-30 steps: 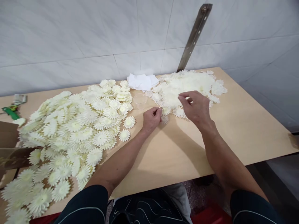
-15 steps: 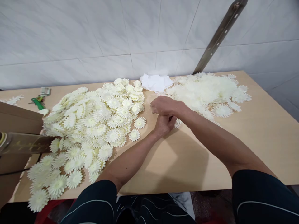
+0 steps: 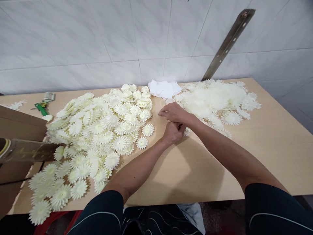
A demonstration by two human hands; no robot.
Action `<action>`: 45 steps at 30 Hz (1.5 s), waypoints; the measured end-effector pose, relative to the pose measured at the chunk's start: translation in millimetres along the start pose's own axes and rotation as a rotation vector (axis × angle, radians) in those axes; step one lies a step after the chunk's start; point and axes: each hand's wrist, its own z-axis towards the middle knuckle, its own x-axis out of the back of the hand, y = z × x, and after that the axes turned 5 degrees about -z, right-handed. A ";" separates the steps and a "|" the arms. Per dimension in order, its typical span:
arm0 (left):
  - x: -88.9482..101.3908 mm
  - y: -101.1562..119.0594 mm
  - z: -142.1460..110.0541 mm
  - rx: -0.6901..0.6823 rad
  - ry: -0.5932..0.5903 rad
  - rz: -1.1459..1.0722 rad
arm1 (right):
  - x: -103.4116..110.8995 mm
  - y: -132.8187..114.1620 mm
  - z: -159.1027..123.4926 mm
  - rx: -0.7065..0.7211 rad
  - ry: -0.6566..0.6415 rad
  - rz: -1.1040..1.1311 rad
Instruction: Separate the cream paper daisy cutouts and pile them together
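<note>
Over the middle of the table my two hands are together, the right crossing above the left. My left hand (image 3: 172,132) is curled closed near the tabletop; whatever it holds is hidden. Above it, my right hand (image 3: 174,112) points left with its fingers drawn together; I cannot make out anything in them. Two loose artificial flower heads (image 3: 148,130) lie left of my left hand, beside a large heap of cream flower heads (image 3: 97,127). Right of my hands spreads a second pile of paler, thinner petal pieces (image 3: 207,99), partly behind my right wrist.
A crumpled white cloth or paper (image 3: 164,89) lies against the tiled wall. At the left are a green-handled tool (image 3: 41,108), a cardboard box (image 3: 22,124) and a clear cylinder with dark contents (image 3: 31,150). A slotted metal bar (image 3: 227,45) leans at the back right.
The view has shifted slightly. My hands stay crossed in nearly the same place, with the right fingers a little more drawn out to the left. Both piles look unchanged.
</note>
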 end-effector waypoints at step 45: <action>1.9 8.3 -4.1 -0.001 -0.053 -0.026 | 64.6 -2.5 -64.8 0.024 0.432 0.198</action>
